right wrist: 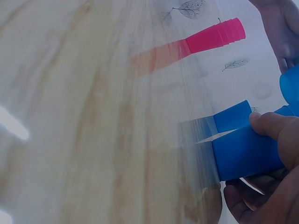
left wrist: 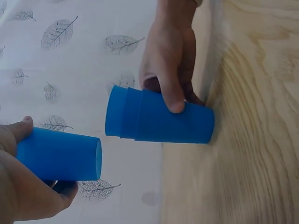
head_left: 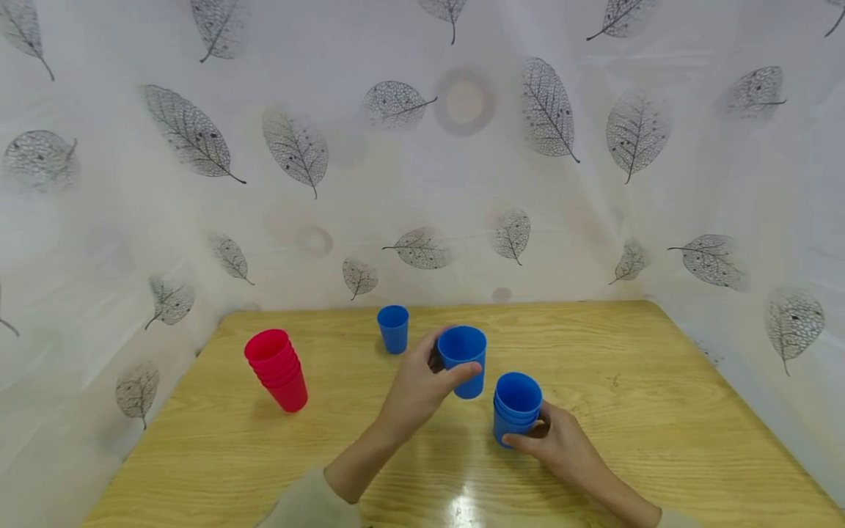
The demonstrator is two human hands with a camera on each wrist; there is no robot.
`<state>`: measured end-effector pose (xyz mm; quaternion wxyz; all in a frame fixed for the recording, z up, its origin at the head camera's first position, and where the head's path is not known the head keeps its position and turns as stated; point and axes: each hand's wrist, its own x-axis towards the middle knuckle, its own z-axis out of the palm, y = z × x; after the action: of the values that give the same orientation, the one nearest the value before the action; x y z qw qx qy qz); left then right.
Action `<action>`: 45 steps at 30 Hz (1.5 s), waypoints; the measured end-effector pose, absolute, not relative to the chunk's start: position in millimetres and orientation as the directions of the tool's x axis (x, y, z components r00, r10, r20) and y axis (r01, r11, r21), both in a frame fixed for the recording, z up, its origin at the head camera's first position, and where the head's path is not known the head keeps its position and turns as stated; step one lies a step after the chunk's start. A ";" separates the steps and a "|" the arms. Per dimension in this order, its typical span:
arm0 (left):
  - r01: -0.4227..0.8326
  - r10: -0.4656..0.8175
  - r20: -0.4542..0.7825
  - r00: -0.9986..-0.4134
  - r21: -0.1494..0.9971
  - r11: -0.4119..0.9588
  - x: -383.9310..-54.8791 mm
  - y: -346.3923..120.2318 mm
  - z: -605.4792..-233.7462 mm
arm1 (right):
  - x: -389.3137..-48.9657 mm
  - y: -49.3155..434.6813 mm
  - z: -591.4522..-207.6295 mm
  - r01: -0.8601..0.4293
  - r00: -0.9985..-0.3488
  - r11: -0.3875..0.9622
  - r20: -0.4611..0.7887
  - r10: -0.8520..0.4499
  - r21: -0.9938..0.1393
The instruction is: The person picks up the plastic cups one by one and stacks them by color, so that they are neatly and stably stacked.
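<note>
My left hand (head_left: 414, 389) grips a single blue cup (head_left: 462, 363), held upright above the table with the thumb across its near side. In the left wrist view that cup's base hangs free of the wood. To the right, my right hand (head_left: 561, 444) holds a stack of blue cups (head_left: 511, 422), fingers round its lower part; rims of several nested cups show at the top. The stack's base is at the tabletop in the right wrist view. The lifted cup is up and to the left of the stack, apart from it.
One more blue cup (head_left: 394, 330) stands upright near the table's back edge. Farther left is a stack of several red cups (head_left: 280, 370). The wooden table (head_left: 198, 462) meets a white leaf-patterned sheet (head_left: 422, 169) at the back and along both sides.
</note>
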<state>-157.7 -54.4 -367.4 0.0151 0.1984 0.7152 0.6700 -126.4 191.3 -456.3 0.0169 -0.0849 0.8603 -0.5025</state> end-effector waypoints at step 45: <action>0.270 0.402 0.197 -0.894 0.953 0.135 -147.6 4.7 -377.8 | -126.7 196.4 -459.8 -0.154 -0.969 0.409 0.056 -0.240 -0.899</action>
<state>-147.6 4.7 -377.8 0.0533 0.2237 0.7514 0.6185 -126.7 196.4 -459.8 0.0408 -0.1174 0.8384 -0.5306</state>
